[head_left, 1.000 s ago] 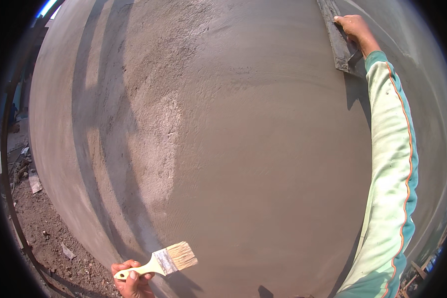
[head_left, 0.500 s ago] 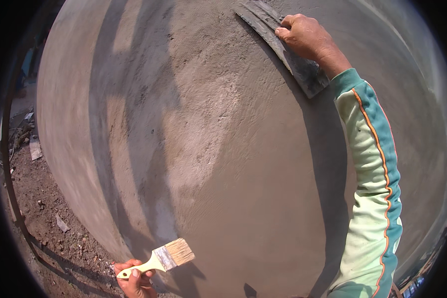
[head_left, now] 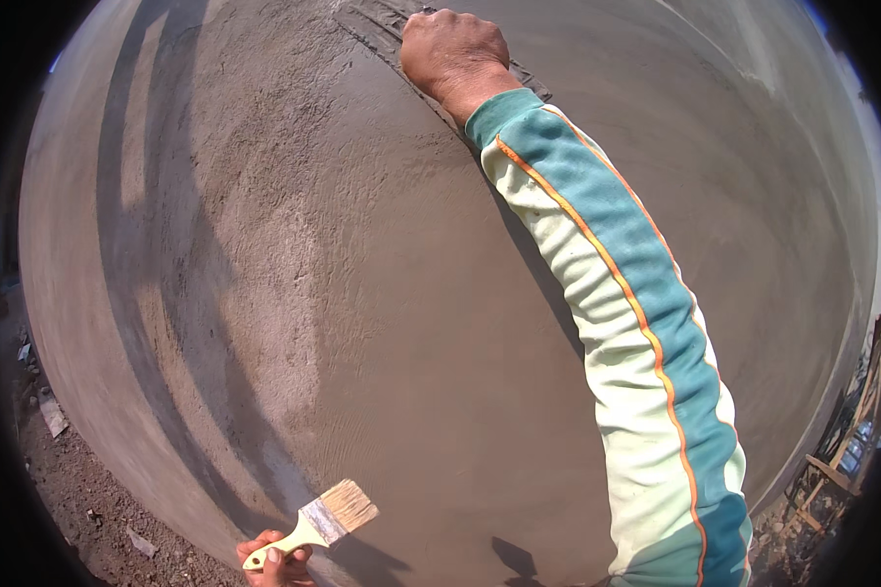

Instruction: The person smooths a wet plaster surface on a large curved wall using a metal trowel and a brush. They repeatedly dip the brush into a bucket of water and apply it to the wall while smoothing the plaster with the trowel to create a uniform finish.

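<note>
A wet grey cement wall (head_left: pixel 362 293) fills the view. High on it, my right hand (head_left: pixel 455 49) grips a flat plastering trowel (head_left: pixel 382 24) pressed against the plaster, mostly hidden behind the hand. The arm wears a pale green and teal sleeve with an orange stripe. At the bottom edge my left hand (head_left: pixel 274 563) holds a flat paintbrush (head_left: pixel 328 517) by its pale handle. Its bristles point up and to the right, close to the wall; whether they touch it I cannot tell.
Dirt ground with small stones and scraps (head_left: pixel 69 470) lies at the lower left below the wall. Wooden framing (head_left: pixel 842 460) stands at the lower right. A rougher, lighter patch of plaster (head_left: pixel 255 196) runs down the wall's left-centre, crossed by long shadows.
My right hand has swept the trowel leftward across the upper wall. The left hand has kept the brush at the bottom edge, nearly still.
</note>
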Available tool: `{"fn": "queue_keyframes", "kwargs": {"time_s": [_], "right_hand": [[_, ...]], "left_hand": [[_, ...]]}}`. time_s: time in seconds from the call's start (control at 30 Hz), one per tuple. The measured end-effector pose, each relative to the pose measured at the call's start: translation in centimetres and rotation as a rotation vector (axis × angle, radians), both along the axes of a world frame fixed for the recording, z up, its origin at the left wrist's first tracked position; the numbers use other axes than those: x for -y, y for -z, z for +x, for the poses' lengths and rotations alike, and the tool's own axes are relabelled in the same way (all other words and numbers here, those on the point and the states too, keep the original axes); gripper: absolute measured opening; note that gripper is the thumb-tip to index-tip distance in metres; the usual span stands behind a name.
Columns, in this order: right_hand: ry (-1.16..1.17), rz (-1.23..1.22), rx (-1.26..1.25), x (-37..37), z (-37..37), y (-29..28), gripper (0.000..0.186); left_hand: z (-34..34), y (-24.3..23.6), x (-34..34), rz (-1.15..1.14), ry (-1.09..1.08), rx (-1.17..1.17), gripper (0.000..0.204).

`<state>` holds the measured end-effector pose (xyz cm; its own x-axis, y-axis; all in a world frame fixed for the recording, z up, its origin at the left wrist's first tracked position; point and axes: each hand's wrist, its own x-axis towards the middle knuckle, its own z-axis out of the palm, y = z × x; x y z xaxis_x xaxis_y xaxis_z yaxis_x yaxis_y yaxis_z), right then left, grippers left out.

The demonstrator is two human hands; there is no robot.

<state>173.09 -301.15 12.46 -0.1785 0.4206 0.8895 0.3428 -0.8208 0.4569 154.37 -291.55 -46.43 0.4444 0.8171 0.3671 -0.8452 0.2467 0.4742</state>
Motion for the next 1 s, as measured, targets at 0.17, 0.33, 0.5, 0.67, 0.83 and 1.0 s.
{"fn": "queue_keyframes", "kwargs": {"time_s": [0.17,0.33,0.5,0.67,0.83,1.0], "right_hand": [[0.026,0.271,-0.145,8.8,2.4,-4.5,0.039],[0.088,0.549,-0.158,21.6,3.3,-5.2,0.04],[0.154,0.75,-0.161,35.2,6.0,-6.6,0.039],[0.333,0.699,-0.191,50.5,12.4,-9.5,0.044],[0.382,0.824,-0.26,64.3,15.8,-4.9,0.05],[-0.026,1.127,-0.422,69.2,17.0,-1.6,0.04]], "left_hand": [[0.1,-2.2,0.9,0.003,0.045,-0.038,0.037],[1.0,-4.2,3.8,0.048,0.007,-0.015,0.038],[2.1,-6.4,8.4,0.197,0.037,0.043,0.041],[3.4,-7.0,13.3,0.282,0.055,0.034,0.041],[3.8,-6.6,16.7,0.246,0.089,0.029,0.034],[4.0,-6.2,17.6,0.155,0.097,-0.055,0.031]]}}
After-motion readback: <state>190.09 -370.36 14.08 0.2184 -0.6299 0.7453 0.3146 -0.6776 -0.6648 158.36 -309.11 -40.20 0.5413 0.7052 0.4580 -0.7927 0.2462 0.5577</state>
